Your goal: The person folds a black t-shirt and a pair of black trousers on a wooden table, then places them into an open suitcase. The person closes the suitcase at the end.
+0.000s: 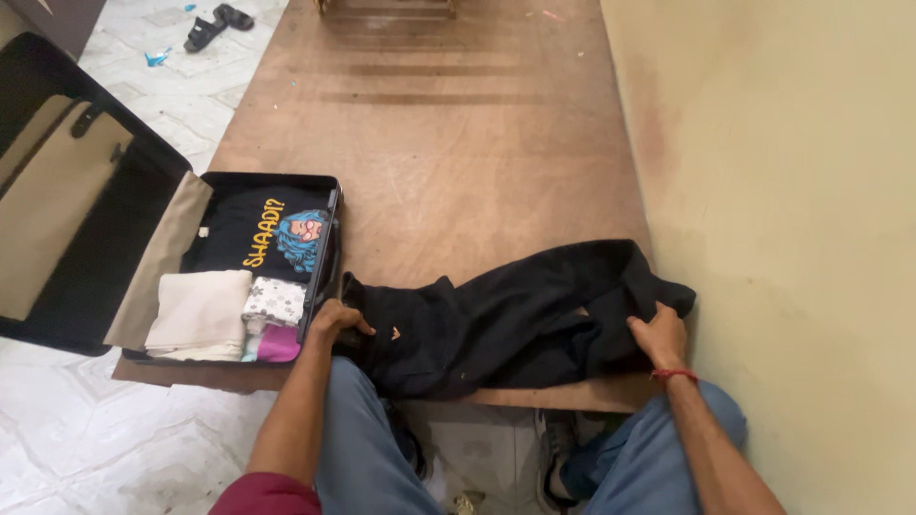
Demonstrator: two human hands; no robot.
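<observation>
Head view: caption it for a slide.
Both hands, left and right, hold black trousers beside an open suitcase.

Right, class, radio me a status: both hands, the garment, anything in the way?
Left hand gripping one end of the black garment. Right hand pressing the other end, by the wall. Garment flat on wooden board. Open suitcase close beside left hand.

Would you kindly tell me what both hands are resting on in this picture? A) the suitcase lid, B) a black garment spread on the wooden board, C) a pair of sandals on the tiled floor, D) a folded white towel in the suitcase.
B: the left hand and the right hand each grip an end of the black garment lying on the wooden board.
</observation>
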